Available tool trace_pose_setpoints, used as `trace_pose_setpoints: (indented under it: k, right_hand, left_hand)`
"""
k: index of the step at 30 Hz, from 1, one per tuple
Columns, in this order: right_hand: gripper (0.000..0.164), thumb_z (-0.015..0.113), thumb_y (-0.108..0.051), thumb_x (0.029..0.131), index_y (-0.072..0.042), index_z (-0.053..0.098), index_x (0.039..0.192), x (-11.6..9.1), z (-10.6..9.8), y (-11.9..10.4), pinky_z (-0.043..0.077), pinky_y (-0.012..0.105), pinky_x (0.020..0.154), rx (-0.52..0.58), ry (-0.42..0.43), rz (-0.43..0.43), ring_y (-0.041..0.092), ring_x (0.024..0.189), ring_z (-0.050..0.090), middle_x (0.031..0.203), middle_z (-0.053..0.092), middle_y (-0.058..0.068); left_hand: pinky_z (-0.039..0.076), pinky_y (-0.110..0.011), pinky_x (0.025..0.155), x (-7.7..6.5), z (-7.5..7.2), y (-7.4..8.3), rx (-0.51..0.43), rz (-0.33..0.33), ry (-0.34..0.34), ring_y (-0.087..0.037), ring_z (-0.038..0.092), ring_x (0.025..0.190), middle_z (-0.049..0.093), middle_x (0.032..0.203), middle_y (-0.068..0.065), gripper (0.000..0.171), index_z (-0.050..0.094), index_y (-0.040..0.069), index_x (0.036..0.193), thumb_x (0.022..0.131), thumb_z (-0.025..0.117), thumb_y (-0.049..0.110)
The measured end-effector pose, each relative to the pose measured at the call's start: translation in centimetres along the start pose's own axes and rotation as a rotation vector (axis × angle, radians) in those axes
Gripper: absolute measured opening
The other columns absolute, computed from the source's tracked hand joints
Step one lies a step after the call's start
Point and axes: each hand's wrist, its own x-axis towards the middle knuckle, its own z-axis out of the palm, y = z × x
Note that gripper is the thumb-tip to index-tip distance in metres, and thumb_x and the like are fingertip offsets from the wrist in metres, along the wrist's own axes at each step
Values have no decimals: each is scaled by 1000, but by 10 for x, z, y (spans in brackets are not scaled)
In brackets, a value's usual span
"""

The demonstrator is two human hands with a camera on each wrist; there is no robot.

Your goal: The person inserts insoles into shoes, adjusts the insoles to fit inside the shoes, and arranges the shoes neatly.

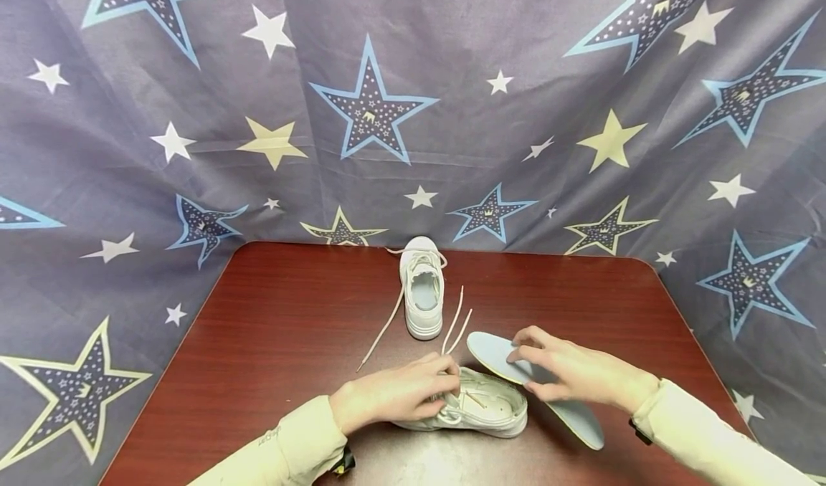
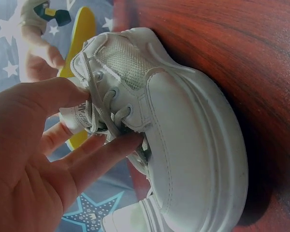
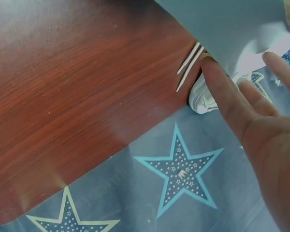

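Observation:
A white lace-up sneaker [image 1: 510, 427] lies on the table in front of me, its toe to the left and its opening up. Around its tongue [image 2: 73, 118] and laces my left hand [image 1: 413, 391] grips with thumb and fingers, as the left wrist view shows. My right hand [image 1: 560, 365] holds an insole [image 1: 493, 351] by its middle, thumb on one edge and fingers on the upper face. Pale blue on top and yellow on the edge and underside, the insole slants beside the sneaker's heel. Part of the sneaker's front is hidden behind my left hand.
A second white sneaker [image 1: 424, 326] stands farther back on the red-brown table [image 1: 310, 292], a pale insole inside and a loose lace trailing left. Two lace ends [image 1: 457, 322] stick up behind the near sneaker. A grey star-patterned cloth [image 1: 477, 135] hangs behind the table.

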Motion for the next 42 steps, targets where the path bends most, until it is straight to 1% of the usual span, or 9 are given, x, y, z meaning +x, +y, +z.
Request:
trace_pose_setpoints:
  k: [5, 9, 18, 24, 26, 30, 35, 39, 42]
  right_hand:
    - [39, 79, -21, 89, -19, 66, 125, -4, 1, -5, 56, 26, 79, -32, 0, -54, 11, 100, 65, 128, 56, 6]
    - [39, 80, -21, 88, -19, 67, 125, -7, 2, -7, 56, 25, 79, -43, -1, -75, 10, 99, 64, 128, 57, 6]
    - [42, 84, -23, 84, -20, 67, 122, -10, 4, -14, 53, 22, 81, -88, 17, -137, 10, 103, 63, 126, 57, 4]
    - [41, 83, -26, 84, -23, 67, 122, -12, 3, -17, 52, 21, 82, -97, -26, -136, 9, 104, 62, 128, 57, 3]
    - [41, 82, -27, 84, -23, 67, 122, -11, 3, -19, 53, 22, 83, -102, -35, -136, 10, 105, 62, 128, 57, 3]
    - [42, 83, -26, 82, -23, 68, 121, -9, 3, -22, 53, 24, 85, -109, -40, -156, 11, 106, 60, 129, 57, 3]
    - [45, 84, -29, 78, -24, 68, 120, -6, 6, -24, 53, 24, 82, -140, -24, -187, 13, 104, 60, 129, 58, 4]
    - [47, 84, -31, 77, -26, 68, 121, -5, 8, -24, 55, 28, 82, -138, -27, -173, 15, 105, 61, 132, 57, 5]
    - [49, 85, -32, 77, -27, 66, 122, -6, 10, -24, 56, 31, 83, -130, -41, -146, 18, 108, 62, 135, 56, 6]
  left_hand:
    - [48, -23, 95, 2, -2, 2, 5, -8, -10, -15, 56, 106, 58, 117, 0, 16, 63, 14, 106, 93, 70, 9]
    - [48, -24, 95, 2, -2, 3, 7, -14, -16, -15, 56, 106, 58, 116, 1, 15, 64, 15, 106, 93, 69, 10]
    - [48, -23, 96, 1, -1, 2, -15, -9, -4, -15, 57, 106, 59, 115, 0, 17, 65, 13, 107, 92, 70, 8]
    - [47, -23, 97, 1, -2, 3, -23, -10, -8, -15, 57, 107, 59, 116, 0, 17, 65, 14, 107, 92, 70, 7]
    - [47, -23, 97, 1, -2, 3, -20, -8, -5, -15, 57, 107, 59, 116, 0, 17, 65, 15, 106, 92, 69, 8]
    - [47, -23, 97, 1, -1, 3, -14, -8, 3, -15, 57, 107, 59, 116, 1, 16, 65, 16, 106, 93, 69, 8]
    - [47, -23, 96, 1, -2, 3, 1, -14, 1, -15, 57, 106, 59, 115, 1, 15, 64, 16, 105, 93, 69, 10]
    - [48, -24, 96, 0, -3, 3, -2, -23, -9, -15, 57, 106, 59, 116, 2, 14, 64, 16, 105, 94, 68, 10]
    - [48, -24, 96, 1, -2, 3, -5, -25, -11, -15, 57, 106, 59, 116, 2, 14, 64, 16, 105, 94, 68, 11]
